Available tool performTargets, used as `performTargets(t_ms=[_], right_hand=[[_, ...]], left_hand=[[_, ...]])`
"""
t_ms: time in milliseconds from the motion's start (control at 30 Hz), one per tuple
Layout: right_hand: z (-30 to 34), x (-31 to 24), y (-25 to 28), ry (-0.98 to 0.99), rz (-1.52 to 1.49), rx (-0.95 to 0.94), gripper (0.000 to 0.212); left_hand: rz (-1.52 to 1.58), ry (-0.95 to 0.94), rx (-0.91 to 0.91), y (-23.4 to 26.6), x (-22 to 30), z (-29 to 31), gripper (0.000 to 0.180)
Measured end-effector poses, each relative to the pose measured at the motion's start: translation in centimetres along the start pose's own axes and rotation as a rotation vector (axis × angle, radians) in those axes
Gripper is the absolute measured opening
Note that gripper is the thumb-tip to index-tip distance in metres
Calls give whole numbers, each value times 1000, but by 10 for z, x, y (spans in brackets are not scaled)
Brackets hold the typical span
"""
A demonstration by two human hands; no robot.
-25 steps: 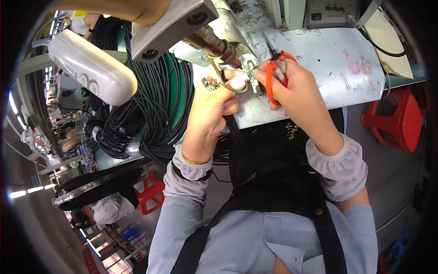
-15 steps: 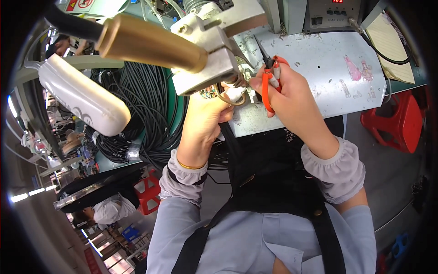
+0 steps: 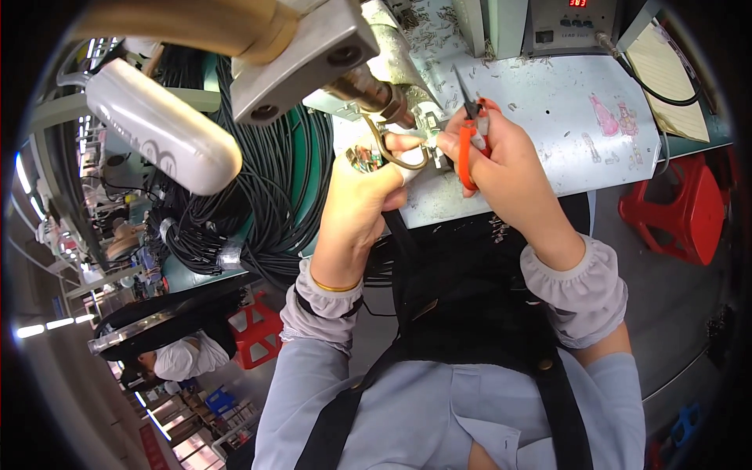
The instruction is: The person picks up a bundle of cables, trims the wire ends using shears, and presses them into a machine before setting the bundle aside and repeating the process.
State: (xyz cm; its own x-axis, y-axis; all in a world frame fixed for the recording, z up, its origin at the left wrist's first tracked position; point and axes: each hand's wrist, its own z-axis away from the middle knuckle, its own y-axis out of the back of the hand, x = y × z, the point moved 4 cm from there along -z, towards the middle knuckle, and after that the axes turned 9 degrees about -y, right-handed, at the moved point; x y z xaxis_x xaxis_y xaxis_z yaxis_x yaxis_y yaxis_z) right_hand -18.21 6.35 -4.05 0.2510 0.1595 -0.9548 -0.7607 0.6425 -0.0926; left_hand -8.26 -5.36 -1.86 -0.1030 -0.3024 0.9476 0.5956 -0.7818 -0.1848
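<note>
My left hand (image 3: 352,200) is closed around a cable end with small coloured wires (image 3: 364,159), and white wrapping covers its thumb. Beside it, my right hand (image 3: 509,160) grips red-handled scissors (image 3: 465,157) against the palm, their dark pointed blades aimed away from me. Its thumb and forefinger also pinch at a small metal fixture (image 3: 429,125) close to my left fingertips; what they hold there is too small to make out. A bent brown metal tube (image 3: 384,149) curves over my left thumb. Just above sits the dark tip (image 3: 403,117) of a soldering head.
A metal clamp block (image 3: 305,66) with a brass-coloured cylinder (image 3: 196,27) hangs over the upper left, near a white lamp (image 3: 168,129). Coiled black cables (image 3: 262,188) lie leftward. A control box (image 3: 572,35) stands behind the metal-topped bench (image 3: 540,149), strewn with small pieces.
The view has shifted; the clamp block and brass-coloured cylinder now appear higher and farther left, uncovering more of the fixture. Both hands stay close together, and the scissors remain in my right hand.
</note>
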Motion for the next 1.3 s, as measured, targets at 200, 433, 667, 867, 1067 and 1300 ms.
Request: performTargets(t_ms=[200,433,667,867,1067,1300], right_hand=[[32,-9,-4,-89,-200,-100,11],[62,-30,-14,99,-134,-95,5],[66,-6,-11,12,-7,-73,7],[75,4,-14,61,313,-8,10],[80,8,-17,23,169,-58,13],[82,14,-19,-315,-191,-303,15]], left_hand=[[139,-16,-28,-6,-5,40,19],[-243,-209,-68,-13,-13,79,24],[-98,-132,-194,-20,-23,89,19],[-436,-288,-16,-14,-23,92,14],[-307,-264,158,-10,-27,92,17],[-683,-840,11,-20,-17,96,20]])
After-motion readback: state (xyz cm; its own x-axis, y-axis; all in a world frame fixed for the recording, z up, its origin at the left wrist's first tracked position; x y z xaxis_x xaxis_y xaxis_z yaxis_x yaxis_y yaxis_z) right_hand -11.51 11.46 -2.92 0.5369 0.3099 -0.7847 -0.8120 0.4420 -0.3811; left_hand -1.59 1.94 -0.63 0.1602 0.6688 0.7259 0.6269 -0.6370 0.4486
